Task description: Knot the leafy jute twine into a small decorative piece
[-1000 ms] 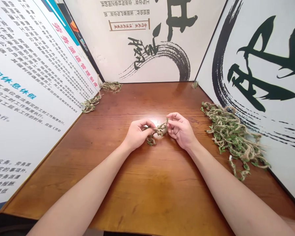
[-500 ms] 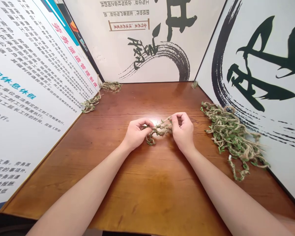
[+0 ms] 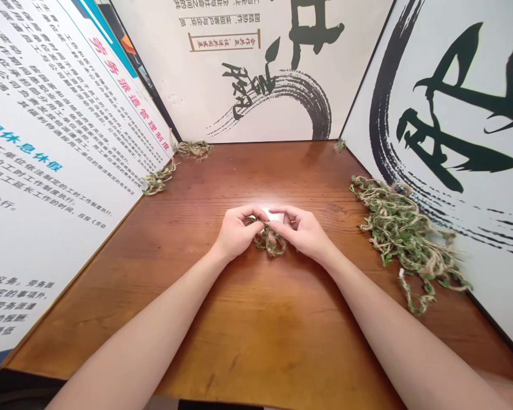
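My left hand (image 3: 238, 232) pinches a leafy twine garland (image 3: 270, 245) between thumb and fingertips. The garland is natural jute cord with small green leaves, and its loops hang below the fingertips, close to the tabletop. My right hand (image 3: 303, 230) is at the garland's right side, its thumb tip by the left thumb where the strands meet. A gap shows between the right index finger and thumb, and nothing is visibly gripped there. The right hand's other fingers are partly hidden.
On the wooden table (image 3: 265, 330), a large tangled heap of leafy twine (image 3: 406, 233) lies at the right. Smaller twine bundles sit at the back left (image 3: 194, 149), left edge (image 3: 159, 179) and back right corner (image 3: 339, 146). Printed panels (image 3: 256, 114) enclose three sides.
My right hand has come left and slightly down, up to the left hand. The strand stretched between the hands now hangs in loops. The left hand stays in place.
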`<state>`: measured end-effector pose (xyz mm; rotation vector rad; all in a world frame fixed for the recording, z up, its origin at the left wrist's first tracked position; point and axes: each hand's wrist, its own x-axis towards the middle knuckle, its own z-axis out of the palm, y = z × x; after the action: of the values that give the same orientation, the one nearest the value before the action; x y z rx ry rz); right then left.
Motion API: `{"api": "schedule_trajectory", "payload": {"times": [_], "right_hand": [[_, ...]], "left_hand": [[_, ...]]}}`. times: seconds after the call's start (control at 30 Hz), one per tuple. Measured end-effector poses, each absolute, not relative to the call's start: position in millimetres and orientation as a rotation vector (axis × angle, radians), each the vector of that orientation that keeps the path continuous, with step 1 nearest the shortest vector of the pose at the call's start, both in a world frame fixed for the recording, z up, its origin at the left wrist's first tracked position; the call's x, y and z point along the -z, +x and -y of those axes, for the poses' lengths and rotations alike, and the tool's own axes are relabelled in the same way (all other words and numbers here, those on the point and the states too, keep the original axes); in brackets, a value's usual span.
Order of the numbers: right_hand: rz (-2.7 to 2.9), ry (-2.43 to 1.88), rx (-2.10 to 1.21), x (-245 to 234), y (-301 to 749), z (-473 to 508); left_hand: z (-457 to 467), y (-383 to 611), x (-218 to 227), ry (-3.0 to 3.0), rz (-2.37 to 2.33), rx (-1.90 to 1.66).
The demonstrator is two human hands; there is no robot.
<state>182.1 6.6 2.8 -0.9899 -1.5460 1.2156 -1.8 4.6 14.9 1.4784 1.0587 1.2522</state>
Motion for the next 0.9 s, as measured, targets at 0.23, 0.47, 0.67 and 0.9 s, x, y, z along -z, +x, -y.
{"api": "schedule_trajectory", "payload": {"times": [0.23,0.47,0.67,0.9], "right_hand": [[1.539,-0.912,-1.310,2.0,181.7,-9.7],[1.235,-1.026,-1.272,3.4,179.1,-13.1],[0.949,-0.912,-1.349,4.7,181.4,-19.0],[0.950,-0.748,-1.585,1.6,185.4,-18.0]], "left_hand": [[-4.0,-0.5,-18.7,1.443,-1.051,-1.246],[-4.7,-1.9,-18.6,1.456,-1.063,-1.245],[-5.6,-2.9,-16.2,1.467,-1.056,-1.262],[-5.2,-2.9,-14.8,1.515,-1.033,-1.248]]}}
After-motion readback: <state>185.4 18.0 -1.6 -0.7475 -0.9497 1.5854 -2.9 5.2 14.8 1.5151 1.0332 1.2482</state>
